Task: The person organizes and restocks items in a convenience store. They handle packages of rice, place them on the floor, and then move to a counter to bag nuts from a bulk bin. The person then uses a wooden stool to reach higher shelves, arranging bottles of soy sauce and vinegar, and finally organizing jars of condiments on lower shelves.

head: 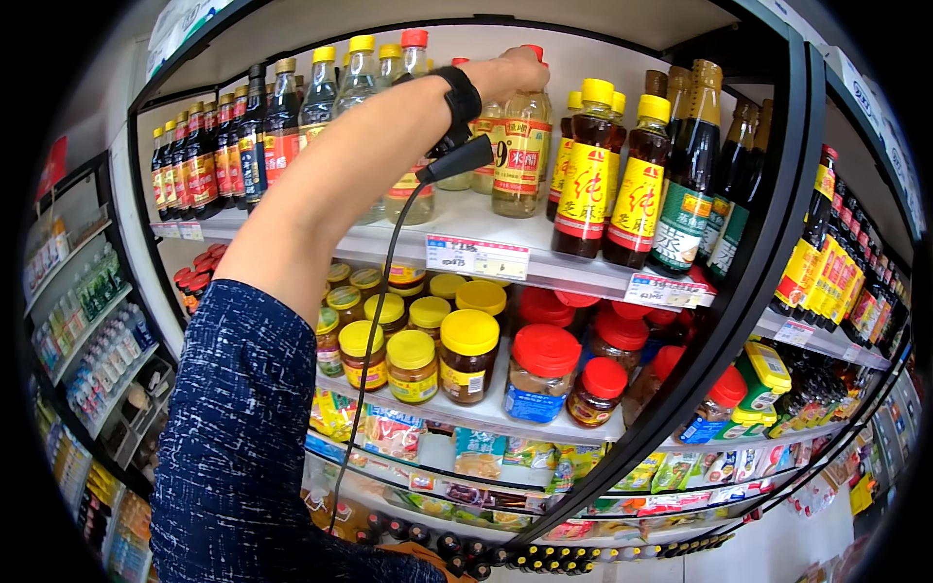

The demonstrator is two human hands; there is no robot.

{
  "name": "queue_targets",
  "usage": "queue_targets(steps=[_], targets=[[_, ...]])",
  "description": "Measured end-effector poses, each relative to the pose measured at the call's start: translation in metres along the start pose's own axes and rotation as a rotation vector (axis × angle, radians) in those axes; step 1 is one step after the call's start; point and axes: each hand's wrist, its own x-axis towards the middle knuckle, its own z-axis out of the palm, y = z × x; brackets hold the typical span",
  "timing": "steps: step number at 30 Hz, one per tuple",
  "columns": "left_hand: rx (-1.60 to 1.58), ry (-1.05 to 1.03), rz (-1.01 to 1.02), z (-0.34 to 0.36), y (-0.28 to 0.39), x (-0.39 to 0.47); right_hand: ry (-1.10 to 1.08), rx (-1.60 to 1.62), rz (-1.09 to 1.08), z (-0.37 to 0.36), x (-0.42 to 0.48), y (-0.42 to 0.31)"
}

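Observation:
My left hand (521,71) is closed around the neck of a clear glass vinegar bottle (519,164) with pale yellow liquid, whose red cap (536,52) shows just above the fingers. The bottle looks upright, its base on or close to the upper shelf (474,227). A black strap (461,95) circles my wrist, and a black plug-like connector (458,159) with a cable hangs below it. More vinegar bottles (361,80) stand behind my forearm, partly hidden. My right hand is out of view.
Sesame oil bottles (582,167) with yellow caps stand right of my hand, beside dark sauce bottles (685,175). Below are yellow-lidded jars (470,350) and red-lidded jars (543,364). A black shelf post (762,218) rises on the right. Dark bottles (200,167) line the left.

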Motion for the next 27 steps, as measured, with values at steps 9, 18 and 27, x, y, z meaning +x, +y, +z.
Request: queue_targets(steps=[9,18,27], targets=[[0.405,0.218,-0.006,-0.031,-0.013,-0.018,-0.127,-0.062,-0.044,0.035,0.011,-0.022],[0.706,0.271,-0.127,-0.028,-0.052,0.031,-0.098,-0.091,0.001,0.030,-0.002,-0.017],[0.450,0.354,-0.235,-0.047,-0.036,0.007,-0.107,-0.069,-0.006,0.040,-0.002,-0.023]])
